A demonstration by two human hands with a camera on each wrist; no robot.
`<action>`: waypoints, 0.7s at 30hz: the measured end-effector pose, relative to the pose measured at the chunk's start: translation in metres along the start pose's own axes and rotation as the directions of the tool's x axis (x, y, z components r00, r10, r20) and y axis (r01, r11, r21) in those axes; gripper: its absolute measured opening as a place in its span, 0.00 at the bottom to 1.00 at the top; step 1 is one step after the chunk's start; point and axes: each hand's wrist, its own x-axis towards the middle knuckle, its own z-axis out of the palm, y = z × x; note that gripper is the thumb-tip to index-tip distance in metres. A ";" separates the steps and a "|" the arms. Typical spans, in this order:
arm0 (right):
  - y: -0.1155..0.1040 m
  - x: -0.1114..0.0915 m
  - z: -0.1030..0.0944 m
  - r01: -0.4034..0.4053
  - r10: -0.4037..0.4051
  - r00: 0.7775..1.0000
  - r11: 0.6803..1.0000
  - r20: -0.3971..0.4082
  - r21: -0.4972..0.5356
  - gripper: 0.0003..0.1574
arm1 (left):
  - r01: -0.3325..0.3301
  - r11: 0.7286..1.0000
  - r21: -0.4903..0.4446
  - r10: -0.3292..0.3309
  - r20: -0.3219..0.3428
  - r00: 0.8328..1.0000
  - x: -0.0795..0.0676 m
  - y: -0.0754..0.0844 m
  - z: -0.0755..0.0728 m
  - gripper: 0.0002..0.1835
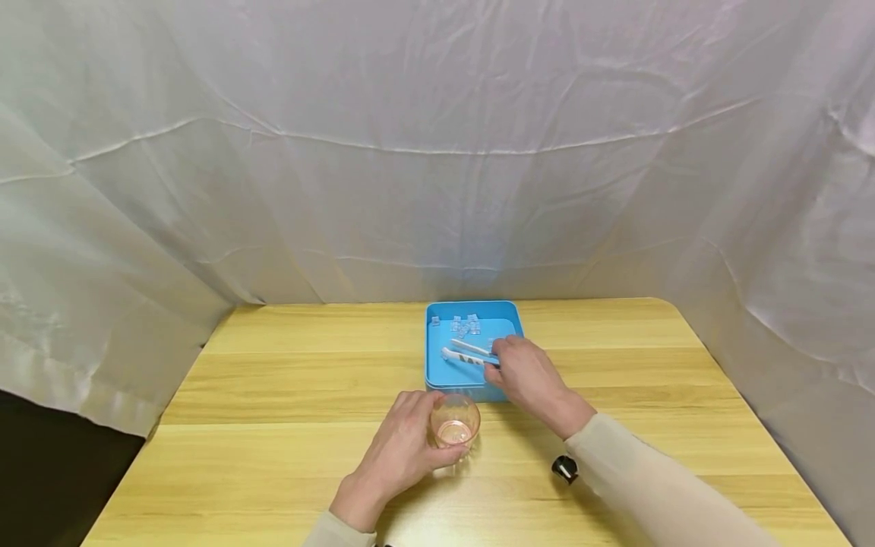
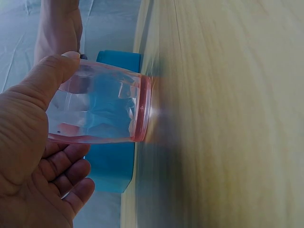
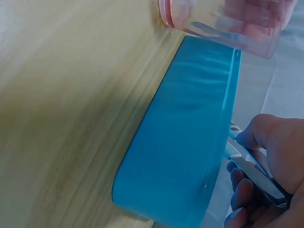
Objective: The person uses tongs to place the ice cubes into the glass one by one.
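My left hand (image 1: 403, 444) grips a clear pink-tinted cup (image 1: 437, 429), thumb on the near side and fingers behind it. The cup stands upright on the table; through its wall in the left wrist view, a clear cube (image 2: 126, 90) shows near the bottom. Between thumb and fingers, my right hand (image 1: 529, 376) holds a pair of tongs (image 1: 465, 357). Their white-tipped arms are spread apart over the blue tray (image 1: 447, 374). Several clear plastic-looking ice cubes (image 1: 466, 326) lie toward the tray's back. In the right wrist view, the tray's side wall (image 3: 175, 128) hides its contents.
The light wooden table (image 1: 287, 380) spreads to both sides of the tray. Grey cloth curtains (image 1: 410, 190) hang behind and along the sides. A small black device (image 1: 564, 469) shows below the right sleeve. The cup stands just in front of the tray.
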 end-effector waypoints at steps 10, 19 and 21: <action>-0.003 0.005 0.009 0.012 -0.013 1.000 0.997 -0.006 -0.082 0.16 | 0.007 1.000 -0.006 -0.006 0.015 1.000 -0.001 0.000 0.000 0.41; -0.003 0.005 0.010 0.045 -0.050 0.998 0.989 -0.036 -0.139 0.18 | -0.015 1.000 0.005 0.015 -0.005 1.000 0.000 0.000 0.000 0.41; -0.003 0.005 0.010 0.047 -0.052 0.998 0.990 -0.032 -0.136 0.18 | -0.020 1.000 0.006 0.020 -0.010 1.000 0.000 0.001 0.000 0.40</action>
